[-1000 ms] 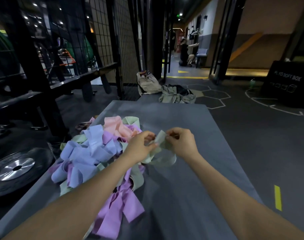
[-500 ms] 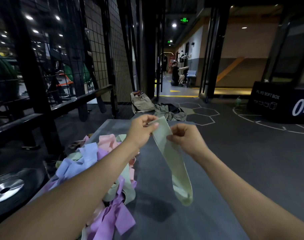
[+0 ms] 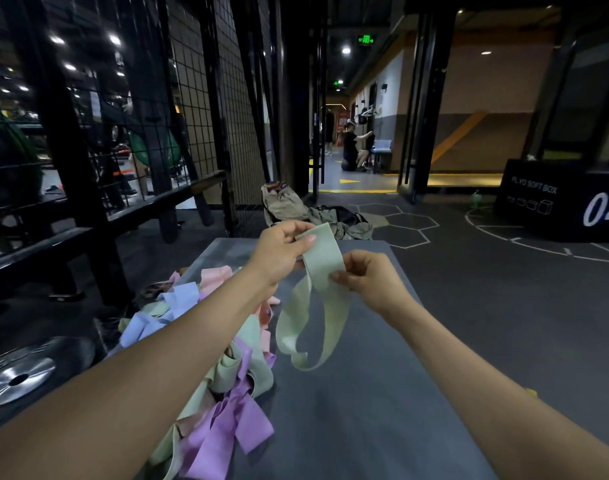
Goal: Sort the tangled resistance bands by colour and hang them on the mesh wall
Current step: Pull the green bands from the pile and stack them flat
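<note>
Two hands hold one green band (image 3: 317, 299) above the grey worktop (image 3: 365, 410). Left hand (image 3: 282, 252) pinches its top end; right hand (image 3: 369, 282) pinches its edge just below. Its loop hangs free, beside the pile (image 3: 206, 358) at left.

A black box (image 3: 552, 199) standing on the floor at the right carries the white words "PLYO SOFT BOX" on its front face, with a row of small cube outlines printed beneath them. Its adjoining face bears the large white number "04", cut by the picture's edge. A green lit sign (image 3: 366, 39) hangs from the ceiling; its characters cannot be read.
</note>
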Motion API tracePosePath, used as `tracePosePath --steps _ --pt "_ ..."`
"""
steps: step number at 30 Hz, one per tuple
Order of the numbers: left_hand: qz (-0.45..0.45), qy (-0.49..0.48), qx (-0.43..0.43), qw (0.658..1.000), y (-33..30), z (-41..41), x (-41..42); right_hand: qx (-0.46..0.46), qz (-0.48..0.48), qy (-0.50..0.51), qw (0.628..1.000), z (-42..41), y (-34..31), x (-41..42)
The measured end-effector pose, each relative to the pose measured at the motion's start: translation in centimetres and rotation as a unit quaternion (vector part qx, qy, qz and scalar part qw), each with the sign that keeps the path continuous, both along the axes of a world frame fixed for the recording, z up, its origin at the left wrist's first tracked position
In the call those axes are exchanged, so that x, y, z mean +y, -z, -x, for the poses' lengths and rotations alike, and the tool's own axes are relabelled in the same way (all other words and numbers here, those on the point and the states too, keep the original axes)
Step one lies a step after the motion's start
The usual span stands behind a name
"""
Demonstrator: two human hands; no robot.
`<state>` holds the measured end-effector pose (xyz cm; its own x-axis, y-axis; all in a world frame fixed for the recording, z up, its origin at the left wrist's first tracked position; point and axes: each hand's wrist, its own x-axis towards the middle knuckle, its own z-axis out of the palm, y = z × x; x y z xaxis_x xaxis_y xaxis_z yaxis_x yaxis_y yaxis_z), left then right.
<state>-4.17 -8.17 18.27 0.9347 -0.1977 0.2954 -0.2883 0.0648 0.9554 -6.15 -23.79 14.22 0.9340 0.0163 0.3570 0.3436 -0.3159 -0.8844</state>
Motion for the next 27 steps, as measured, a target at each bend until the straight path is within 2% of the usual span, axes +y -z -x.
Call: tracePosePath --steps 3,6,11,14,16,17,19,21,23,27 --pt "0.025 -0.014 0.013 1.0 0.2 0.1 0.3 0.026 0.027 -0.014 0.999 0.2 1.3 0.0" --pt "0.101 -0.015 0.056 0.993 0.1 0.2 0.6 0.08 0.129 -0.027 0.988 0.6 4.1 0.4" --pt "0.175 -0.057 0.098 0.978 0.4 -0.1 1.6 0.161 0.319 0.052 0.933 0.5 7.9 -0.8" --pt "0.2 -0.104 0.125 0.966 1.3 -0.8 3.1 0.2 0.328 0.115 0.916 0.5 8.8 -2.4" --pt "0.22 -0.131 0.147 0.955 2.2 -1.3 4.0 0.215 0.286 0.156 0.921 0.3 9.0 -3.3" --pt "0.22 -0.141 0.157 0.952 2.7 -1.6 4.4 0.217 0.224 0.165 0.936 0.2 9.0 -3.5" --pt "0.208 -0.158 0.176 0.949 4.0 -2.0 5.1 0.225 0.041 0.152 0.962 0.1 9.1 -3.7" --pt "0.212 -0.168 0.192 0.943 5.4 -2.5 5.7 0.229 -0.109 0.114 0.961 0.5 8.6 -3.6" --pt "0.226 -0.176 0.208 0.935 6.7 -2.9 6.2 0.227 -0.173 0.062 0.956 1.0 8.2 -3.7" --pt "0.237 -0.187 0.236 0.924 9.0 -3.7 7.3 0.249 -0.193 -0.059 0.947 1.6 7.7 -4.4"
